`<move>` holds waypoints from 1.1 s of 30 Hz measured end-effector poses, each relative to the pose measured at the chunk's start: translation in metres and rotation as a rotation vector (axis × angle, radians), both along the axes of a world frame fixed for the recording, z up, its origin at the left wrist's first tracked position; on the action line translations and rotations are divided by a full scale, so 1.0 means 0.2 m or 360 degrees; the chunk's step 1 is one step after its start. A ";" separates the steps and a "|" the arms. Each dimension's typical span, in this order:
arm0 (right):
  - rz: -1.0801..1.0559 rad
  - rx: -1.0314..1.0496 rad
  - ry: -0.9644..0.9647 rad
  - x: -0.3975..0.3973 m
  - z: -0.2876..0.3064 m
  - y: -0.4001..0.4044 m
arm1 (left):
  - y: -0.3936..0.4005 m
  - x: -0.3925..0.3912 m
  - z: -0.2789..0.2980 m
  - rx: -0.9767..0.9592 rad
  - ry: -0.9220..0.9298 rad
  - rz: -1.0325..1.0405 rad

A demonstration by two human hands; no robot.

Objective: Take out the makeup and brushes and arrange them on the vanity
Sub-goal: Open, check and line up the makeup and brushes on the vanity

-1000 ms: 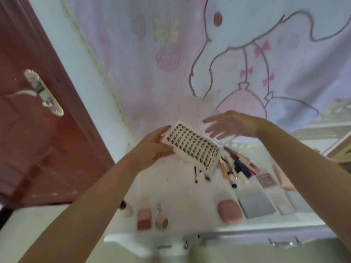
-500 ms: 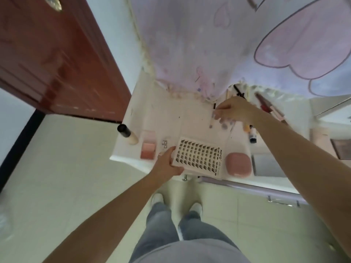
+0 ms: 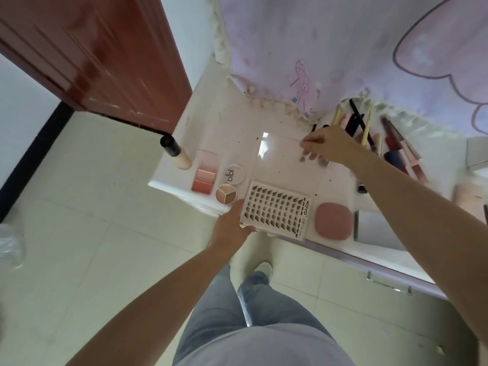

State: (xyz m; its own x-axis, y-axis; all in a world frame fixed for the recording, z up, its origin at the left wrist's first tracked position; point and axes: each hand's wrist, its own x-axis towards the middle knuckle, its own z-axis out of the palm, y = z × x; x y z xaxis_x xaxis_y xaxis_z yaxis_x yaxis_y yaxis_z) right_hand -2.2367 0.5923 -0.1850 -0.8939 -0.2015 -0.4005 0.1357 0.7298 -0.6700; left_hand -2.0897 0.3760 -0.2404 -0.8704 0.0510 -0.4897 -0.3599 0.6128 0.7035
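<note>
A white tray of false lashes (image 3: 277,210) lies at the front edge of the white vanity (image 3: 211,128). My left hand (image 3: 231,228) grips its left end. Behind it lies a clear plastic lid (image 3: 280,159), flat on the vanity top. My right hand (image 3: 327,146) pinches the lid's right edge, fingertips showing through the plastic. Several brushes and pencils (image 3: 367,125) lie in a row behind my right hand.
To the left stand a foundation bottle (image 3: 175,151), a pink blush palette (image 3: 204,171), a round white lid (image 3: 233,174) and a small round concealer pan (image 3: 225,194). A pink compact (image 3: 334,220) and a grey palette (image 3: 375,231) sit right of the tray. A red door (image 3: 92,54) stands at left.
The view dropped from the wall to the vanity. My left hand brought the lash tray down onto the vanity's front edge, and my right hand laid the clear lid behind it.
</note>
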 end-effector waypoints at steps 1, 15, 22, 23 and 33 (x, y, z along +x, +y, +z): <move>-0.0006 0.0013 0.0017 -0.01 -0.01 0.00 | 0.00 0.00 0.00 -0.0008 0.0014 0.0002; 0.0301 0.0496 0.0240 0.03 -0.06 0.04 | -0.03 -0.02 0.08 -0.0651 0.0041 -0.0398; 0.0177 0.0408 0.0326 0.20 -0.07 0.09 | 0.01 -0.06 0.13 -0.0853 0.0296 -0.0577; 0.0111 0.0388 0.0355 0.25 -0.06 0.11 | 0.03 -0.07 0.13 -0.0847 0.0349 -0.0589; 0.0486 0.0997 0.0019 0.71 -0.21 0.24 | 0.27 -0.09 0.02 -0.0696 0.0686 -0.1033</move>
